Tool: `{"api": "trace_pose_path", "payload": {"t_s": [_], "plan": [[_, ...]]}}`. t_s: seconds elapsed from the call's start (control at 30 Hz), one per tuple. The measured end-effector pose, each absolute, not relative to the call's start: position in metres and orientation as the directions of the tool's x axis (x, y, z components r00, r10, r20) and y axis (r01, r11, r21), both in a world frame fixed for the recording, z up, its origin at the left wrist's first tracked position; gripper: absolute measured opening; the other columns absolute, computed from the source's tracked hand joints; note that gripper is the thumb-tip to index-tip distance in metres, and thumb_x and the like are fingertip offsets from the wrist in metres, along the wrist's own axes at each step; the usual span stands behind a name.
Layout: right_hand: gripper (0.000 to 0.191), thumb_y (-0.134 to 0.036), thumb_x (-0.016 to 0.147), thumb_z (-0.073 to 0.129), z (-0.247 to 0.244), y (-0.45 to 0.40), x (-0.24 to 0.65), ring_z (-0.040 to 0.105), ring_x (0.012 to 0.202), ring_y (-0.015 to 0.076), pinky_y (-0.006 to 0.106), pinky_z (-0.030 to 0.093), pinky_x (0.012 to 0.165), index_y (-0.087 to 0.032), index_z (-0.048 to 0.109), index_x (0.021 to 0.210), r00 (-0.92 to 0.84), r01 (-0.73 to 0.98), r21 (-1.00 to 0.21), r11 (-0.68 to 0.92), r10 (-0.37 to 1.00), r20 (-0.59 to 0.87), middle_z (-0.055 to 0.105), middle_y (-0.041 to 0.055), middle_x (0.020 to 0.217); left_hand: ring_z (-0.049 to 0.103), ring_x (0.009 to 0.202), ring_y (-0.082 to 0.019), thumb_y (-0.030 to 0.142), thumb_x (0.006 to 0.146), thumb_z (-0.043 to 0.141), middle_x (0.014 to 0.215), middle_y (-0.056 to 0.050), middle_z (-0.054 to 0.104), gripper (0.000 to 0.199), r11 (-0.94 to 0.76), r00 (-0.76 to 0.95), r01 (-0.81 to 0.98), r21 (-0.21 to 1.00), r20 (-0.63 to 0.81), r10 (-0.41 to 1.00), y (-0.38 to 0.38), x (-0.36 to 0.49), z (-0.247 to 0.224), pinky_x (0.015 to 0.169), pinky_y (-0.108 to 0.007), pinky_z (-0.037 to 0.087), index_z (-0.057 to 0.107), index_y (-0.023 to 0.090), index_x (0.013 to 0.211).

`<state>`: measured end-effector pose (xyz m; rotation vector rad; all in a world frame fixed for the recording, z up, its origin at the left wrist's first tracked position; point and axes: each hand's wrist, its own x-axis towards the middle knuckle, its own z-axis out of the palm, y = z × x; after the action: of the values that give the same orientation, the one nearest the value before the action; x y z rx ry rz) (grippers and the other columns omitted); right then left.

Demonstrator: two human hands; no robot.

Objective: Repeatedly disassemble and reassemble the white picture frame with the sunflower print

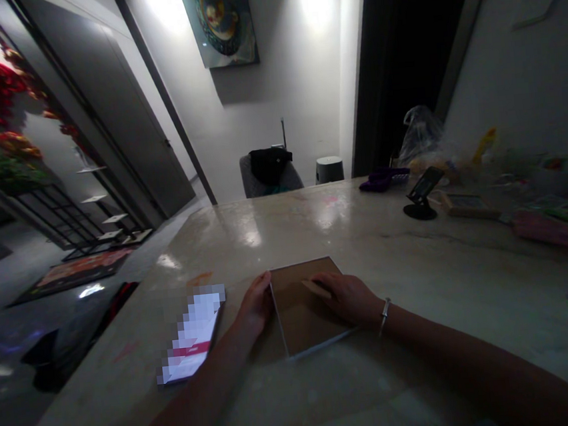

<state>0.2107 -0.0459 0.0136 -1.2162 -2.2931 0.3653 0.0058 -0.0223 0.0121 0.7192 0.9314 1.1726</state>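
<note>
A flat, square picture frame (299, 319) with a brown backing and thin white edges is in front of me on the table, back side up. My left hand (258, 302) grips its left edge, thumb near the upper left corner. Over the right half of the backing, my right hand (347, 295) has its fingers closed on a small brown flap (316, 289) that stands slightly off the board. The right hand hides the frame's right edge. A lit phone (193, 339), its screen blurred out, rests left of my left forearm.
The pale, glossy stone table (247, 243) reaches to a chair (271, 174) with a black cloth. Toward the right are a black phone stand (421, 200), a wooden tray-like frame (469, 206), a purple item (384, 179), a plastic bag (422, 136) and a pink pouch (552, 233).
</note>
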Motion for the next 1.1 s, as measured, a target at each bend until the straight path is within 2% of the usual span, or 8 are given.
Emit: {"api": "trace_pose_path", "payload": {"t_s": [0.1,0.27,0.4,0.57,0.8,0.93,1.1], "plan": [[0.03,-0.022,0.084,0.039,0.0143,-0.0474,0.2093,0.06,0.089,0.0175,0.028,0.045,0.076,-0.019,0.052,0.111,-0.393,0.695,-0.507,0.511,0.859,0.327,0.063,0.0074,0.104,0.063,0.081,-0.022,0.024,0.063,0.068,0.082,-0.005,0.068,0.023,0.242,0.168,-0.466,0.851,-0.183,0.969,-0.0212,0.0047,0.0116,0.071,-0.03,0.049,0.06,0.015,0.083],[0.031,-0.027,0.089,0.032,0.0144,-0.0487,0.2069,0.059,0.092,0.0164,0.028,0.045,0.079,-0.021,0.05,0.114,-0.314,0.647,-0.592,0.482,0.875,0.369,0.062,0.0059,0.107,0.063,0.083,-0.021,0.022,0.063,0.068,0.084,-0.004,0.068,0.024,0.221,0.165,-0.487,0.845,-0.159,0.973,-0.0192,0.0047,0.0079,0.072,-0.029,0.048,0.059,0.017,0.086],[0.032,-0.029,0.088,0.033,0.013,-0.0466,0.2066,0.06,0.092,0.0176,0.029,0.046,0.079,-0.023,0.05,0.115,-0.317,0.654,-0.585,0.479,0.876,0.362,0.062,0.0054,0.107,0.062,0.085,-0.021,0.024,0.064,0.067,0.087,-0.004,0.067,0.026,0.197,0.169,-0.495,0.846,-0.129,0.977,-0.0189,0.0058,0.0073,0.074,-0.03,0.048,0.059,0.017,0.088],[0.035,-0.026,0.088,0.032,0.0109,-0.0448,0.2071,0.06,0.092,0.0176,0.03,0.047,0.079,-0.026,0.046,0.121,-0.287,0.645,-0.608,0.463,0.884,0.368,0.063,0.0041,0.105,0.06,0.089,-0.02,0.024,0.068,0.065,0.093,-0.004,0.066,0.031,0.192,0.049,-0.48,0.856,-0.193,0.98,-0.0189,0.0069,0.0076,0.076,-0.03,0.048,0.057,0.02,0.097],[0.033,-0.028,0.088,0.033,0.0097,-0.046,0.2087,0.06,0.092,0.0179,0.029,0.047,0.078,-0.021,0.052,0.114,-0.334,0.628,-0.597,0.5,0.865,0.374,0.063,0.0059,0.106,0.061,0.088,-0.021,0.027,0.071,0.062,0.094,-0.005,0.064,0.033,0.185,0.029,-0.449,0.874,-0.193,0.981,-0.0212,0.0076,0.01,0.077,-0.033,0.048,0.054,0.021,0.102],[0.032,-0.029,0.089,0.031,0.0084,-0.0442,0.2082,0.06,0.092,0.0182,0.029,0.047,0.08,-0.021,0.056,0.108,-0.28,0.629,-0.625,0.463,0.884,0.373,0.064,0.0057,0.103,0.06,0.089,-0.019,0.025,0.071,0.062,0.092,-0.004,0.064,0.03,0.19,-0.01,-0.431,0.882,-0.215,0.976,-0.0203,0.0068,0.0109,0.079,-0.031,0.047,0.055,0.022,0.1],[0.033,-0.026,0.088,0.032,0.0137,-0.047,0.2094,0.061,0.09,0.0173,0.028,0.047,0.077,-0.021,0.052,0.113,-0.356,0.628,-0.565,0.535,0.843,0.403,0.064,0.0062,0.105,0.06,0.084,-0.017,0.02,0.069,0.063,0.089,-0.002,0.065,0.028,0.165,0.013,-0.459,0.873,-0.179,0.984,-0.0209,0.0052,0.0099,0.076,-0.027,0.047,0.057,0.02,0.096]]}}
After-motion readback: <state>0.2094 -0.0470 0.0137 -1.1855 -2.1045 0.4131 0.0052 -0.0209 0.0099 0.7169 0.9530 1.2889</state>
